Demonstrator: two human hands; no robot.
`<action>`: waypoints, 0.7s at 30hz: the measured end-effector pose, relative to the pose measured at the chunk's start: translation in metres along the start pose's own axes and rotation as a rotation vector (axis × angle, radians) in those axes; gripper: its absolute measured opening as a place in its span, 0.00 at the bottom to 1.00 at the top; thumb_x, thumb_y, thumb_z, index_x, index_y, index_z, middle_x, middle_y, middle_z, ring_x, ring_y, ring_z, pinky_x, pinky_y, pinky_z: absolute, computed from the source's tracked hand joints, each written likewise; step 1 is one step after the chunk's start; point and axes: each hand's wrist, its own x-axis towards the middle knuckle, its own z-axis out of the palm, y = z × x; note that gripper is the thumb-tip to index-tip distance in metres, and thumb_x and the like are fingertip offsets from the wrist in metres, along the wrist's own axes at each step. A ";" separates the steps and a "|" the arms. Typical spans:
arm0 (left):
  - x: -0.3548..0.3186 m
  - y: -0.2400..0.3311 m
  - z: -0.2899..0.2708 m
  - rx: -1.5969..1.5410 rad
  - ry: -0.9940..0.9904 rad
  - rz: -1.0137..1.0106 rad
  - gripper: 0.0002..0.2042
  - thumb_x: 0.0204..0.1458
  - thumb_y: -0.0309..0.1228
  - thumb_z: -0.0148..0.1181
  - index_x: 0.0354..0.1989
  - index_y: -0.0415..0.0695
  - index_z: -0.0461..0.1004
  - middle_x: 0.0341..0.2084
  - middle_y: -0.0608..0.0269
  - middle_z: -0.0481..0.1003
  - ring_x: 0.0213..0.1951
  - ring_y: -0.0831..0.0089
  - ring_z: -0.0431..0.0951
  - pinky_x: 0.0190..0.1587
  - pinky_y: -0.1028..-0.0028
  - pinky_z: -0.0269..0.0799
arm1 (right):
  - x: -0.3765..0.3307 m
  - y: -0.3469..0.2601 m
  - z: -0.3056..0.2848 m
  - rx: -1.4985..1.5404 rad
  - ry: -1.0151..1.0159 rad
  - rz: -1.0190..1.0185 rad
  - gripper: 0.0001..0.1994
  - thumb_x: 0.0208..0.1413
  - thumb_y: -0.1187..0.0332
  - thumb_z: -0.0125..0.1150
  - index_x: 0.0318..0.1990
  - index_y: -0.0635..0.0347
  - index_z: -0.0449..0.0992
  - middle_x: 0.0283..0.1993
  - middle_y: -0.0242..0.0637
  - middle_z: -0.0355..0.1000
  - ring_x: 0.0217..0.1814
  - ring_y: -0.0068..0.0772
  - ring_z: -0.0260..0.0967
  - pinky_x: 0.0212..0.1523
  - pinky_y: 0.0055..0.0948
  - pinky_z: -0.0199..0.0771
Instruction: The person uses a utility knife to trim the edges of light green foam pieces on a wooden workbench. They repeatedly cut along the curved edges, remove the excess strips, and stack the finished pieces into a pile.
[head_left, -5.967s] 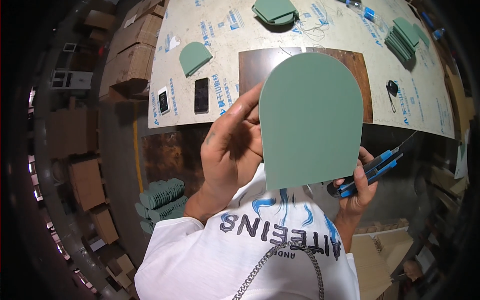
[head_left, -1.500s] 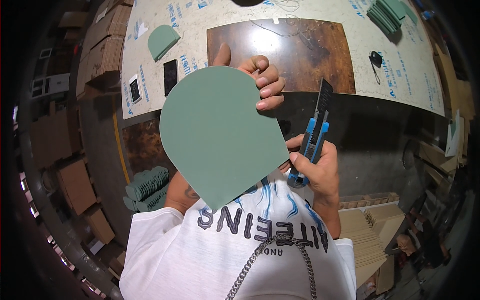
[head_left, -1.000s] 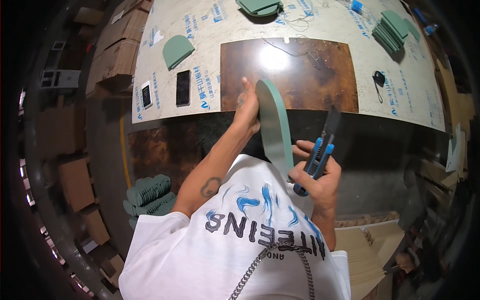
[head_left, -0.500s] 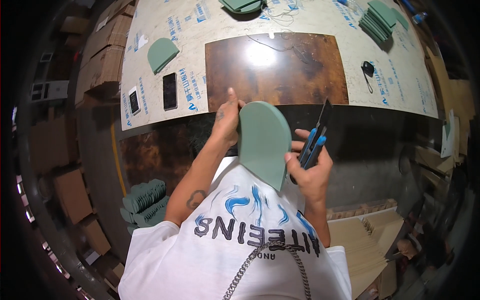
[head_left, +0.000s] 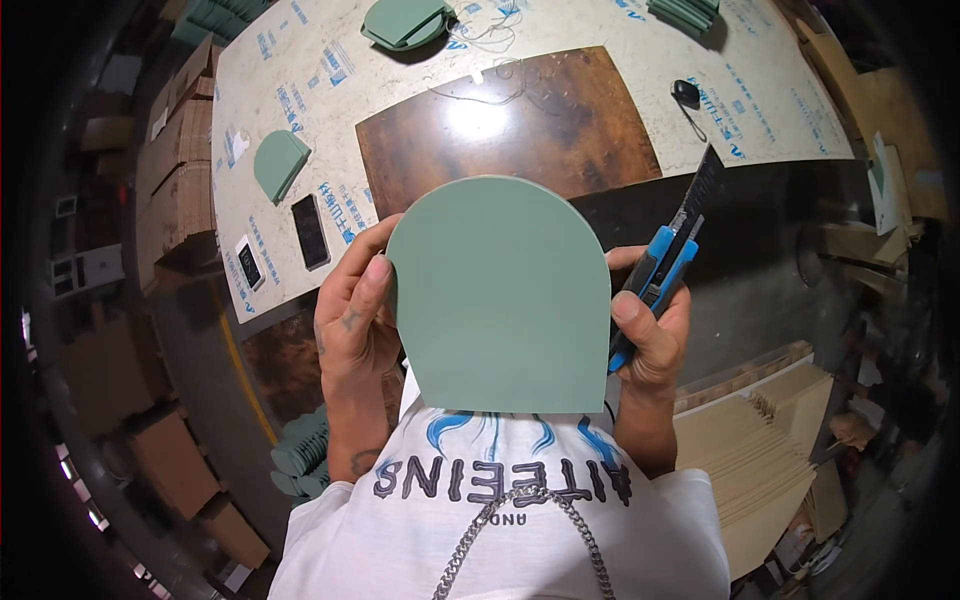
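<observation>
A green panel with a rounded top and a straight lower edge faces me, held up before my chest. My left hand grips its left side, thumb on the front. At the right edge my right hand is closed around a blue and black utility knife, its dark blade out and pointing up and away to the right. Fingers of that hand reach behind the panel's edge, so their contact there is partly hidden.
Ahead stands a table with a brown board, a phone, a small white-edged device, a green piece, green stacks and a black corded item. Cardboard is at left, beige sheets at lower right.
The panel has turned from a slanted, side-on pose to face me broadly. My left hand has moved left and lower, and the knife has shifted right. The view of the table has shifted too.
</observation>
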 end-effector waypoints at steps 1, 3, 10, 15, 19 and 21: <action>-0.001 0.002 0.000 -0.013 0.002 0.013 0.25 0.66 0.36 0.54 0.64 0.27 0.63 0.51 0.51 0.76 0.45 0.77 0.81 0.40 0.84 0.77 | -0.001 0.000 0.000 -0.005 -0.006 -0.004 0.22 0.51 0.63 0.73 0.48 0.69 0.77 0.36 0.40 0.81 0.33 0.27 0.79 0.40 0.25 0.80; -0.002 0.006 0.002 -0.014 0.032 0.023 0.25 0.66 0.34 0.53 0.64 0.27 0.63 0.52 0.49 0.76 0.46 0.75 0.81 0.42 0.82 0.78 | -0.001 -0.002 0.005 0.025 -0.017 -0.010 0.21 0.51 0.63 0.73 0.49 0.69 0.78 0.37 0.41 0.81 0.36 0.27 0.79 0.41 0.24 0.78; -0.005 0.013 0.004 0.026 0.142 0.003 0.24 0.67 0.32 0.50 0.64 0.26 0.63 0.50 0.50 0.78 0.43 0.76 0.83 0.40 0.82 0.78 | -0.002 0.000 0.004 0.015 -0.046 -0.058 0.21 0.50 0.64 0.74 0.49 0.68 0.78 0.35 0.40 0.79 0.35 0.24 0.76 0.41 0.24 0.77; -0.004 0.015 0.027 0.042 0.325 0.020 0.23 0.67 0.32 0.50 0.64 0.25 0.63 0.49 0.50 0.79 0.43 0.78 0.82 0.39 0.84 0.77 | -0.006 0.000 0.002 0.014 -0.071 -0.035 0.22 0.47 0.67 0.75 0.49 0.69 0.78 0.32 0.38 0.78 0.31 0.21 0.73 0.38 0.22 0.74; -0.008 0.014 0.024 0.033 0.304 0.042 0.23 0.66 0.32 0.50 0.63 0.25 0.64 0.49 0.49 0.79 0.45 0.77 0.82 0.42 0.82 0.78 | -0.006 -0.003 0.003 0.002 -0.066 -0.024 0.23 0.46 0.67 0.75 0.48 0.70 0.78 0.32 0.38 0.77 0.30 0.21 0.72 0.38 0.21 0.74; -0.011 0.013 0.018 0.038 0.275 0.037 0.23 0.66 0.32 0.50 0.63 0.25 0.64 0.50 0.48 0.78 0.47 0.75 0.82 0.45 0.81 0.78 | -0.006 -0.004 0.002 -0.001 -0.070 -0.021 0.23 0.47 0.67 0.75 0.48 0.70 0.78 0.32 0.38 0.77 0.30 0.21 0.72 0.37 0.21 0.73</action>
